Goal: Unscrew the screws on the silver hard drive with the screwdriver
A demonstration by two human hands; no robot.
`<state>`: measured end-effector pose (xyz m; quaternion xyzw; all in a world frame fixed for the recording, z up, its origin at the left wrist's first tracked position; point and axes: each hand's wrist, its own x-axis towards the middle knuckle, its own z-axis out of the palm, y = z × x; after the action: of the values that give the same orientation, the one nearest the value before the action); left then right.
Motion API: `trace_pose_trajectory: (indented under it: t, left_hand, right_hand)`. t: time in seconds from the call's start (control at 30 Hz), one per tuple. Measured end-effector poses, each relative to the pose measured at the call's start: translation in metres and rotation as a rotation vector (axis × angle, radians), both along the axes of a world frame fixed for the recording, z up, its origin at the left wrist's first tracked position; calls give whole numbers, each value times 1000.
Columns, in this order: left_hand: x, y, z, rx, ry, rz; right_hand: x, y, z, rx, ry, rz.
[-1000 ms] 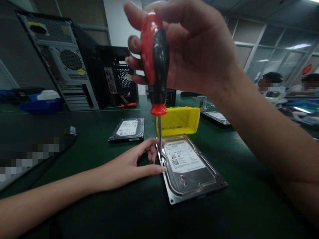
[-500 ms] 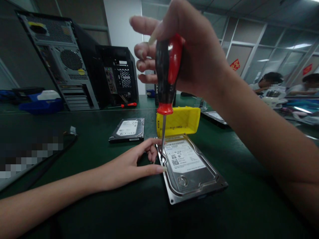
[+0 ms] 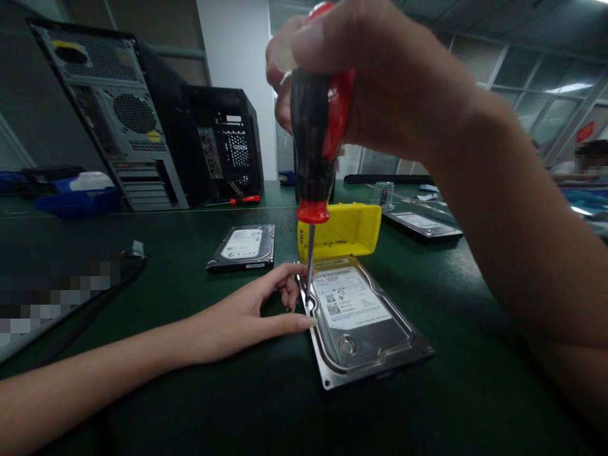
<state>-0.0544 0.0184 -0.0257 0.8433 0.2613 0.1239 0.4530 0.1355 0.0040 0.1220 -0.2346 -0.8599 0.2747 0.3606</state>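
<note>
While the far edge of the bench (image 3: 213, 405) lies well beyond, the hard drive (image 3: 363, 310) rests lidded, a yellow bin (image 3: 356, 225) just behind. My left hand (image 3: 242, 323), unclenched, touches the drive's left edge; my right hand (image 3: 375, 85) grasps a screwdriver (image 3: 313, 152) set there, seemingly unfinished. Specks (image 3: 340, 241) in the bin may be loose screws.

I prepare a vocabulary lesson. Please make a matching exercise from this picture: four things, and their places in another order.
1. left hand
2. right hand
3. yellow bin
4. slim red screwdriver

A. just beyond the nearest hard drive
B. around the red-and-black screwdriver
C. in front of the open computer case
D. at the nearest hard drive's left edge

Pairs: 1-D, 2-B, 3-A, 4-C
</note>
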Motion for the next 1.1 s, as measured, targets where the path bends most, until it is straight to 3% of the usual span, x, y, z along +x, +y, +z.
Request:
trace_pose_trajectory:
  t: [0.1, 0.27, 0.63, 0.9, 1.1]
  left_hand:
    - [-1, 0, 0, 12, -6, -7]
    - [-1, -1, 1, 14, -14, -3]
    - [-1, -2, 2, 27, -8, 4]
    - [0, -2, 3, 14, -8, -2]
    - [1, -2, 2, 8, -3, 1]
  right_hand:
    - [1, -2, 0, 142, -50, 2]
    - [4, 0, 3, 79, -87, -5]
    - [6, -9, 4, 233, -229, -109]
    - [-6, 9, -11, 306, 47, 48]
    - [-2, 6, -8, 81, 70, 93]
